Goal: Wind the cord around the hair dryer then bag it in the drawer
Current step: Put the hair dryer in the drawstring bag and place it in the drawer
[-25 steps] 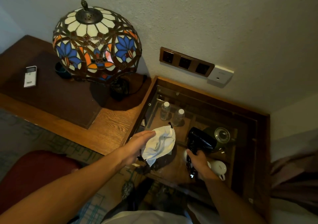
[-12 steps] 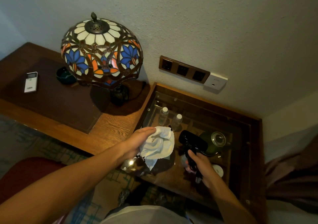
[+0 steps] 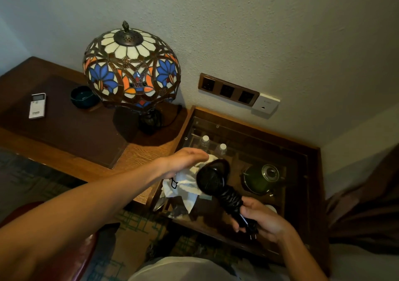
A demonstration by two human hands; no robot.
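1. Since half a second ago, my right hand (image 3: 262, 220) has lifted the hair dryer (image 3: 218, 183) higher and closer to me, and its head now overlaps the white bag (image 3: 185, 185).
2. I see the right hand clamped around the low end of the handle, where the black cord (image 3: 232, 198) is wound in tight turns; the plug (image 3: 252, 232) sticks out just under the fingers.
3. The dryer is tilted, with its round head pointing far and left, touching or just in front of the bag.
4. My left hand (image 3: 183, 158) is above the bag, fingers stretched almost flat; whether it grips the cloth from below I cannot tell.
5. Both hands are near each other above the glass-topped cabinet (image 3: 311, 172), with the dryer between them.
6. Under the glass I see two small bottles (image 3: 205, 141) and a green kettle (image 3: 261, 179).
7. The white remote (image 3: 37, 106) on the desk at far left has some writing, but it is too small to read. A stained-glass lamp (image 3: 131, 69) stands right of it.
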